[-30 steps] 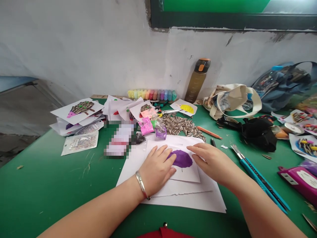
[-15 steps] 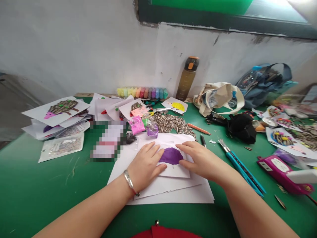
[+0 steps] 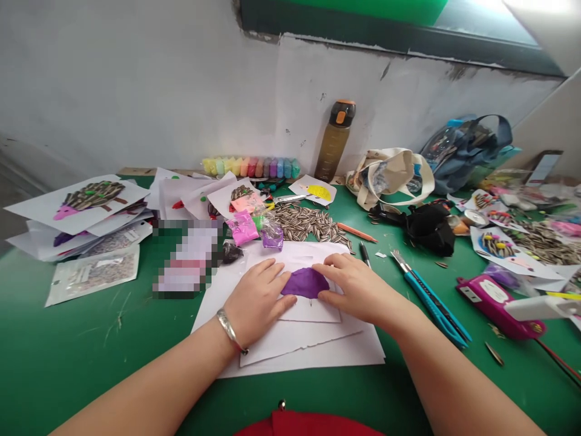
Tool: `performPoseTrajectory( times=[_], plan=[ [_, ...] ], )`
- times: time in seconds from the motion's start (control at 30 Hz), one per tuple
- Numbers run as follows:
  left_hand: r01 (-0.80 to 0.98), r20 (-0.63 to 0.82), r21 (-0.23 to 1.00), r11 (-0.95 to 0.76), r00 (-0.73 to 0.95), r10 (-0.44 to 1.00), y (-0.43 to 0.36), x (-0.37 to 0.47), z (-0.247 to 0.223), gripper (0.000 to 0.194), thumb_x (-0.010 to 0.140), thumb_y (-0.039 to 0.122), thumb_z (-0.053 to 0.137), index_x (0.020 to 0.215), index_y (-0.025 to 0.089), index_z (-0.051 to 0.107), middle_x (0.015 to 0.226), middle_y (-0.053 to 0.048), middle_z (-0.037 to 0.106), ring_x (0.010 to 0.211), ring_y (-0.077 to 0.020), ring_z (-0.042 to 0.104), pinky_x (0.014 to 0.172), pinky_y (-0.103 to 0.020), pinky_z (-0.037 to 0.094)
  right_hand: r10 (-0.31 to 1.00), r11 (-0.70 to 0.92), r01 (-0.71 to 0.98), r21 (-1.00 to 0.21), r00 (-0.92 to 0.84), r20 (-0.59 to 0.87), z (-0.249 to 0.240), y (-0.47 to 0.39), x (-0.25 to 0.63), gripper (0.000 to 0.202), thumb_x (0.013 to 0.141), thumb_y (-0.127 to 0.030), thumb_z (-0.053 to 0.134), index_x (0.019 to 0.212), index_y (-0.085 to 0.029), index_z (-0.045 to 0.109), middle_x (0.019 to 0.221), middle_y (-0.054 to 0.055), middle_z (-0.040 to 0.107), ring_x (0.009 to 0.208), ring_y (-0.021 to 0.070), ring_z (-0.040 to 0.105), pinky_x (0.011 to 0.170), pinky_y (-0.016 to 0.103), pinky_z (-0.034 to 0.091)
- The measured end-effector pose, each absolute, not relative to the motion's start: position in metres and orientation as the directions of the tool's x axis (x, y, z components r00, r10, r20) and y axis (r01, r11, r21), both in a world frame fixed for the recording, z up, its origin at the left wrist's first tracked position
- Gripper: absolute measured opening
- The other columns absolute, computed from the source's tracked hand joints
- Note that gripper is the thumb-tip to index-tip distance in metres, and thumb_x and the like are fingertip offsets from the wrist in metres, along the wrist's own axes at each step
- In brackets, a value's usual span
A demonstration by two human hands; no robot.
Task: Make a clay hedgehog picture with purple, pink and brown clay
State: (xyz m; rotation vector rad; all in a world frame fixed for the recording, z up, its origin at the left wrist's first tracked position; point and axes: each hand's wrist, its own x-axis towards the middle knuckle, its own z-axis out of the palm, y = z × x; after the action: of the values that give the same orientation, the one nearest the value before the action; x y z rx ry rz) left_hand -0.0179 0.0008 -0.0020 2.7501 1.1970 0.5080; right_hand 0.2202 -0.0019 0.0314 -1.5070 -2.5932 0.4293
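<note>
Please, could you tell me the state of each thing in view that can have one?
Purple clay, flattened on the small paper
Small paper, lying on larger sheets
Left hand, palm down, fingers near clay's left edge
Right hand, fingers bent, at clay's right edge
Bottle, standing, cap on
Striped seeds, loose, heaped
Orange pencil, lying down
Pictures at left, piled unevenly

— What colour is the clay (image 3: 303,283)?
— Purple, on white paper (image 3: 313,312) near the front edge of the green desk (image 3: 113,369).
— Sunflower seeds (image 3: 302,223)?
— Striped, dark and pale.
— Bottle (image 3: 333,151) by the back edge?
— Olive-brown, black-and-orange lid (image 3: 342,114).
</note>
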Motion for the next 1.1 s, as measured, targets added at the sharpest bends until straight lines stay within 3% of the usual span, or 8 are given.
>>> performPoseTrajectory(
  times=[0.27, 0.47, 0.63, 0.77, 1.1],
  plan=[
    [0.683, 0.276, 0.227, -0.694, 0.638, 0.718, 0.004, -0.018, -0.005, 0.041, 0.089, 0.036, 0.059, 0.121, 0.009, 0.060, 0.121, -0.016, 0.064, 0.119, -0.0343, 0.053, 0.101, -0.051, 0.046, 0.874, 0.446, 0.820, -0.358, -0.485, -0.023, 0.035, -0.003, 0.220, 0.048, 0.090, -0.035, 0.057, 0.137, -0.026, 0.051, 0.124, 0.011, 0.056, 0.111, 0.0268, 0.054, 0.094, 0.044, 0.047],
    [0.687, 0.284, 0.218, -0.693, 0.634, 0.719, 0.004, -0.018, -0.005, 0.042, 0.087, 0.036, 0.062, 0.119, 0.008, 0.062, 0.121, -0.017, 0.064, 0.118, -0.0346, 0.053, 0.102, -0.052, 0.045, 0.848, 0.509, 0.826, -0.243, -0.529, -0.020, 0.048, -0.009, 0.207, 0.048, 0.091, -0.038, 0.056, 0.136, -0.022, 0.051, 0.133, 0.013, 0.052, 0.117, 0.0297, 0.052, 0.097, 0.048, 0.046],
    [0.686, 0.324, 0.189, -0.703, 0.632, 0.704, 0.005, -0.019, -0.011, 0.042, 0.088, 0.035, 0.062, 0.119, 0.007, 0.062, 0.123, -0.018, 0.063, 0.118, -0.0348, 0.053, 0.102, -0.052, 0.045, 0.892, 0.452, 0.878, -0.154, -0.444, 0.086, 0.033, -0.021, 0.201, 0.057, 0.095, -0.044, 0.048, 0.143, -0.015, 0.043, 0.145, 0.017, 0.044, 0.129, 0.0326, 0.043, 0.105, 0.052, 0.039],
    [0.670, 0.359, 0.153, -0.727, 0.647, 0.672, 0.007, -0.019, -0.013, 0.041, 0.089, 0.035, 0.059, 0.118, 0.006, 0.063, 0.122, -0.019, 0.063, 0.117, -0.0350, 0.054, 0.101, -0.052, 0.046, 0.894, 0.439, 0.887, -0.142, -0.416, 0.168, 0.012, -0.028, 0.197, 0.059, 0.097, -0.049, 0.040, 0.146, -0.016, 0.039, 0.153, 0.017, 0.033, 0.138, 0.0332, 0.032, 0.109, 0.054, 0.033],
    [0.675, 0.358, 0.118, -0.728, 0.655, 0.666, 0.008, -0.020, -0.017, 0.046, 0.093, 0.041, 0.050, 0.121, 0.006, 0.062, 0.124, -0.019, 0.063, 0.119, -0.0349, 0.054, 0.101, -0.052, 0.046, 0.879, 0.465, 0.873, -0.147, -0.475, -0.043, 0.011, -0.030, 0.204, 0.070, 0.095, -0.063, 0.026, 0.150, -0.020, 0.032, 0.160, 0.013, 0.017, 0.147, 0.0361, 0.009, 0.115, 0.063, 0.012]
  ],
)
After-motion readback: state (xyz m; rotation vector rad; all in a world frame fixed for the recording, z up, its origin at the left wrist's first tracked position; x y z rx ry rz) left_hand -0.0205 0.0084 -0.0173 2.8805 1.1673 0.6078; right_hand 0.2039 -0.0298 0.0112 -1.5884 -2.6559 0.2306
